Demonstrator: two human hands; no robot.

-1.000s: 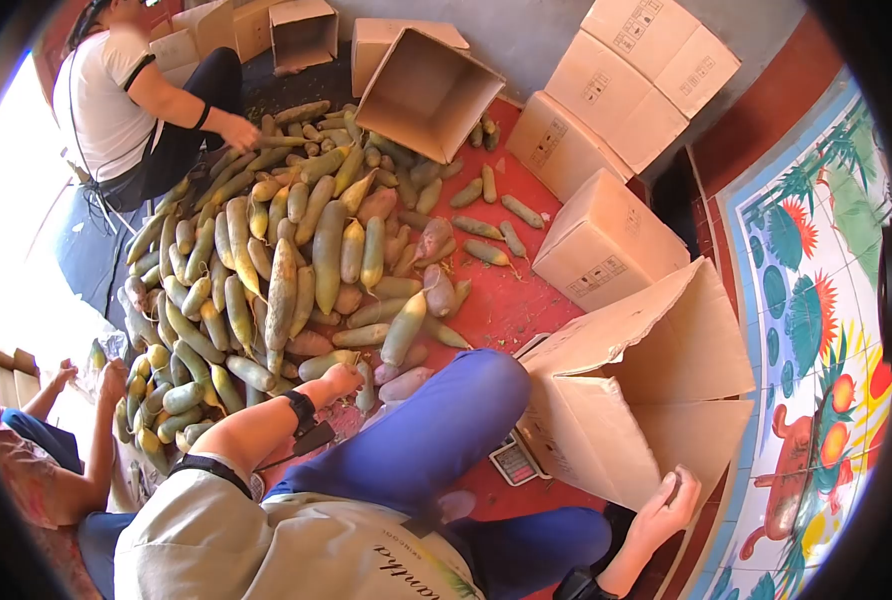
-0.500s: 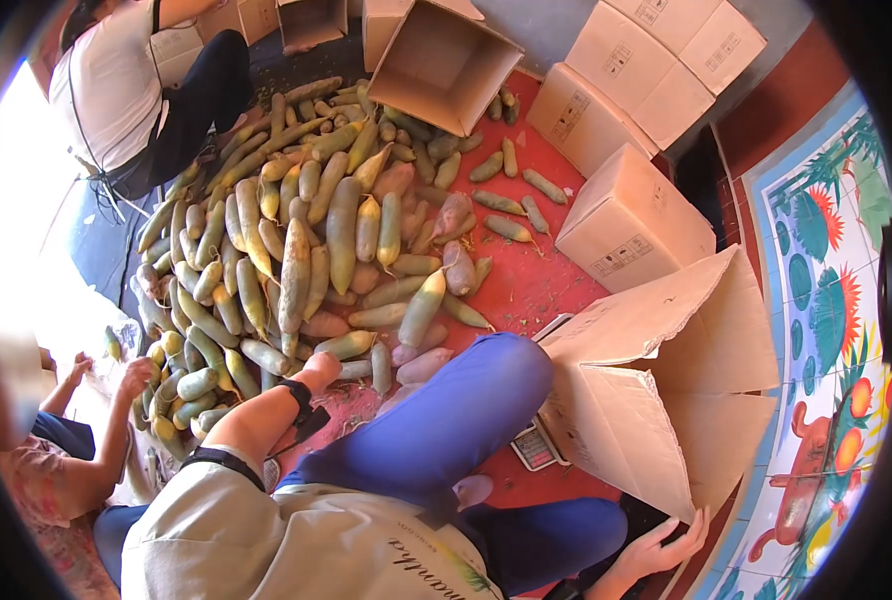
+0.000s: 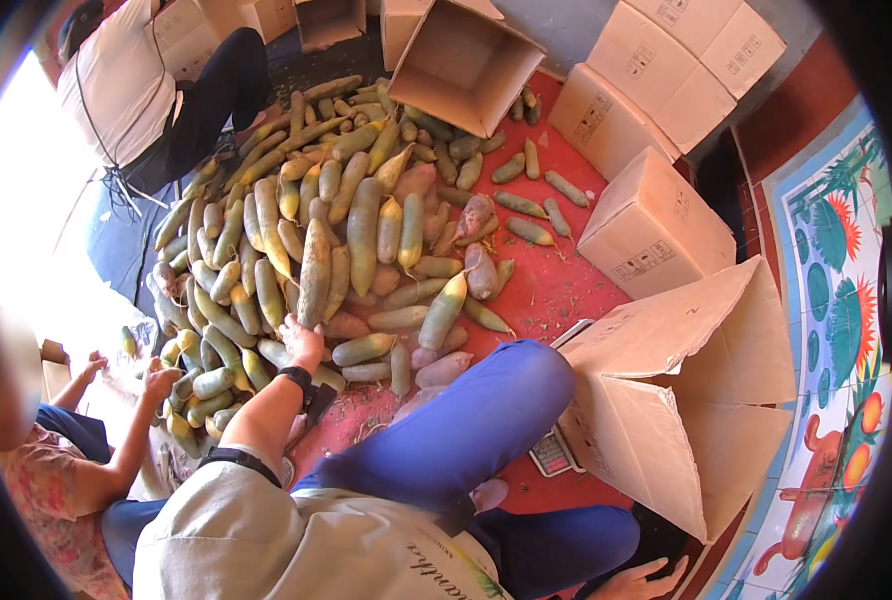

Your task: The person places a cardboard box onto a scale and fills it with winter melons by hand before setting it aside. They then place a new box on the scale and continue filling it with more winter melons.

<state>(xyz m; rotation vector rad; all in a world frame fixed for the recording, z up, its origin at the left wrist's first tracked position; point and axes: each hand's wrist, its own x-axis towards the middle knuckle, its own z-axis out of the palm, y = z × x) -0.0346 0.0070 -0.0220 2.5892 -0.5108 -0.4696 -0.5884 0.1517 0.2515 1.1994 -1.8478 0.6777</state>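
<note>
Left hand (image 3: 302,343) was stretched forward onto the near edge of the radish heap (image 3: 336,200), fingers curled around the lower end of one long pale-green radish (image 3: 315,272); whether the grip had fully closed could not be told. That radish lay with its long axis running straight away from the hand, up the heap, its far tip toward the open carton (image 3: 463,68) beyond. Right hand (image 3: 643,581) was low and well apart from the heap, fingers spread and holding nothing, beside the tipped cardboard box (image 3: 666,420). So the left hand was far the nearer. At the heap's left edge, another person's hands (image 3: 162,380) reached toward smaller radishes.
</note>
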